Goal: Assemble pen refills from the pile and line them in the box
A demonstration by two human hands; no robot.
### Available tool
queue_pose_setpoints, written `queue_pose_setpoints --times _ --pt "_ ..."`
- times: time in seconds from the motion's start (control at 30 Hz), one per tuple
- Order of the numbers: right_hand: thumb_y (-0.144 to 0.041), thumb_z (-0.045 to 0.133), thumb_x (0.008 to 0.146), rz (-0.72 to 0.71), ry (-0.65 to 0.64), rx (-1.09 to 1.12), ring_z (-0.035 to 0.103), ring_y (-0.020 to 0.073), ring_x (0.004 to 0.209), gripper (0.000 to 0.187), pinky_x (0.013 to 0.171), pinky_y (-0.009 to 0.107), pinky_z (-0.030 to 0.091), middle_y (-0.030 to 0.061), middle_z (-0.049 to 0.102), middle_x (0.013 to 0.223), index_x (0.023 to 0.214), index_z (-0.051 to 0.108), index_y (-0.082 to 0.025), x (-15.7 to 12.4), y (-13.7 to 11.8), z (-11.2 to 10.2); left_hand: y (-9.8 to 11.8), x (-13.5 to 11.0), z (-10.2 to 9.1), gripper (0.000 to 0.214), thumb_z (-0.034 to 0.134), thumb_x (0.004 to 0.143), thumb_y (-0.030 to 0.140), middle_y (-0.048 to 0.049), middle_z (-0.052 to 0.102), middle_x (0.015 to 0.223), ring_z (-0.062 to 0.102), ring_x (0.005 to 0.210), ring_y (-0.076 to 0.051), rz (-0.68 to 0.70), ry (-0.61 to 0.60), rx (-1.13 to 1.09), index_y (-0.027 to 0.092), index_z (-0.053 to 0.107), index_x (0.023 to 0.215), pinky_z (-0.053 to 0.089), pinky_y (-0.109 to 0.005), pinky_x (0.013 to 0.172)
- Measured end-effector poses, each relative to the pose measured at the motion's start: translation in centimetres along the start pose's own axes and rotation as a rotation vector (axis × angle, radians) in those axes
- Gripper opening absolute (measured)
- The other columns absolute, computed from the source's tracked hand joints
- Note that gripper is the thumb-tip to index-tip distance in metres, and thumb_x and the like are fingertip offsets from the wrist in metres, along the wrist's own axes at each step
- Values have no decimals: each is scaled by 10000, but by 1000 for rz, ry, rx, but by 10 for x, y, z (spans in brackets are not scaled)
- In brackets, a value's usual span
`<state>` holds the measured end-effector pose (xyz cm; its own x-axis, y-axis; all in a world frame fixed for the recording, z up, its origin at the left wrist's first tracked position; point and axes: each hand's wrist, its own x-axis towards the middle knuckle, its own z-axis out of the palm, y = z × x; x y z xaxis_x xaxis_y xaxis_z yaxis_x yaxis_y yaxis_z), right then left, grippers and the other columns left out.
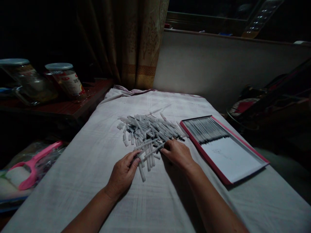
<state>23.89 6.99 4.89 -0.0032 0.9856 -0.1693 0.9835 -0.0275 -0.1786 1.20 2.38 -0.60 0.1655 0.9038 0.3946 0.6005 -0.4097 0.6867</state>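
- The left hand [122,173] is clamping its fingers on clear tubes [152,152] at the near edge of the pile [145,124].
- The right hand [179,152] is resting by some black tips [158,148]; whether its fingers are gripping, I cannot tell.
- The pile is lying on the desk [143,207], beside a red-edged box [239,158].

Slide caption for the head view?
Left hand and right hand at a heap of slim tubes on pale cloth, beside a partly filled red-edged box.
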Motion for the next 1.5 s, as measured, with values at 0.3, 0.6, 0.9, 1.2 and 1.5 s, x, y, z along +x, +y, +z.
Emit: queue_pose_setpoints --times 0.3,0.6,0.9,1.2,1.5 --pt "-340 536 853 65 97 93 662 224 884 228 651 284 366 57 740 963 919 731 -243 -4 11 -4 2 2 -1 252 495 940 288 -46 737 937 706 846 -158 14 -28 -39 193 679 1085 557 -234 757" --pt "-290 509 884 -11 44 60 660 225 970 277 710 280 397 55 745 1041 1018 752 -276 1 18 0 0 1 -1 236 506 940 299 -44 742 960 712 871 -166 26 -33 -14 208 682 1068 561 -241 757" --pt "-342 521 895 11 -17 -2 648 209 928 238 687 275 392 65 714 1017 940 739 -257 1 8 -1 2 2 -1 232 508 939 304 -47 745 960 715 870 -166 26 -34 -9 202 686 1050 563 -239 762" --pt "-246 495 879 25 -73 -72 673 253 935 253 684 300 414 101 724 975 966 733 -235 -7 8 -6 3 1 -1 234 519 925 305 -44 744 943 713 854 -172 6 -34 -15 214 691 1056 568 -259 774" --pt "-218 480 884 16 -72 -128 679 268 914 248 678 308 412 143 727 984 998 696 -178 -10 8 -14 4 2 -2 227 520 922 298 -44 748 955 717 866 -172 5 -34 -20 212 694 1040 568 -244 752"
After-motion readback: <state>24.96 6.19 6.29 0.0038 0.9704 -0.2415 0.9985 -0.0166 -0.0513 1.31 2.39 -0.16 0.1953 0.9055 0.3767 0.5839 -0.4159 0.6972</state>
